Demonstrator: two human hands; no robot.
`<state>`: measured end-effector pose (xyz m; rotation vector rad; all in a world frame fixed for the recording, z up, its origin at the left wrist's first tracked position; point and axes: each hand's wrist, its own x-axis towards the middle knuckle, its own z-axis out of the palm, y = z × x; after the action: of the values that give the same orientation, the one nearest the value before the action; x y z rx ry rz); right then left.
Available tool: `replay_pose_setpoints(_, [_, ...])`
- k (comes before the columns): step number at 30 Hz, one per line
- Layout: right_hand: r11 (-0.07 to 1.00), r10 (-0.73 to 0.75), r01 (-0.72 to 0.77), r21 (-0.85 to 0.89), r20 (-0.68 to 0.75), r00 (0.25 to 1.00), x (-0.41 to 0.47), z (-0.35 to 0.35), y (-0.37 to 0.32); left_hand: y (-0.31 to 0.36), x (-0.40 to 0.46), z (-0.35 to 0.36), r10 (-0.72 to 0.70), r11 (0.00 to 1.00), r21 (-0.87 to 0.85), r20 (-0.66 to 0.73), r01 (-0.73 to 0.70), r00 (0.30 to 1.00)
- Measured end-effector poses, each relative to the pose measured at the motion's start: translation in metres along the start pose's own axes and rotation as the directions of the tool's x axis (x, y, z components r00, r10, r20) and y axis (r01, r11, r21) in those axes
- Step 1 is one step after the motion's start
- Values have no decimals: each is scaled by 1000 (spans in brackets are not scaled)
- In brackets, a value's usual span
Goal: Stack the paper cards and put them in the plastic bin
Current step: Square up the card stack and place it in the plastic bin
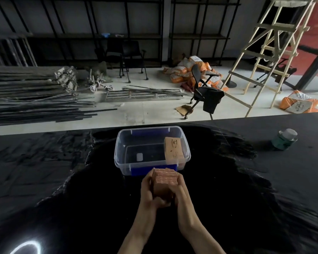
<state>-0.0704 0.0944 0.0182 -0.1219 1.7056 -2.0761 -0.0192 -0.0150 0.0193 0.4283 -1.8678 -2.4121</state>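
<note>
A stack of brown paper cards [164, 182] stands on edge between both hands, just in front of the clear plastic bin [120, 154]. My left hand [148, 189] presses the stack's left side and my right hand [179, 191] presses its right side. Inside the bin, at its right end, another stack of brown cards [173, 148] leans against the wall. The rest of the bin's floor shows only a small white label. The bin has blue latches at its near and far ends.
The table is covered in crinkled black plastic sheeting [62, 180]. A green jar with a clear lid [284, 139] stands at the right. Beyond the table's far edge are a black chair [206, 92], a wooden ladder, orange sacks and metal rods on the floor.
</note>
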Motion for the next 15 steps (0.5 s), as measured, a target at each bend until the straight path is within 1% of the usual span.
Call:
replay_pose_setpoints(2, [1000, 7, -7, 30, -11, 1000, 4, -1, 4, 3, 1, 4, 30, 999, -32, -41, -31, 999])
replay_pose_setpoints(4, [996, 50, -46, 73, -60, 997, 7, 2, 9, 9, 4, 13, 13, 993, -111, -184, -34, 983])
replay_pose_setpoints(6, [989, 109, -93, 119, -135, 985, 9, 10, 15, 5, 13, 21, -17, 990, -136, -392, -39, 920])
replay_pose_setpoints(7, [986, 129, -107, 127, -175, 976, 11, 14, 20, 3, 19, 22, -12, 993, -110, -466, -44, 885])
replay_pose_setpoints(8, [984, 152, -129, 122, -205, 967, 13, 17, 22, 2, 23, 25, -11, 993, -110, -510, -52, 860])
replay_pose_setpoints(9, [984, 160, -139, 109, -212, 964, 13, 20, 22, 2, 26, 26, -25, 993, -113, -537, -43, 843])
replay_pose_setpoints(10, [984, 162, -142, 109, -212, 964, 16, 21, 25, 2, 29, 26, -29, 991, -126, -537, -46, 843])
replay_pose_setpoints(13, [987, 141, -121, 103, -220, 965, 18, 22, 23, 4, 31, 24, 5, 987, -138, -509, -87, 861])
replay_pose_setpoints(15, [982, 167, -143, 122, -226, 960, 16, 23, 21, -1, 34, 21, 17, 986, -137, -479, -94, 878])
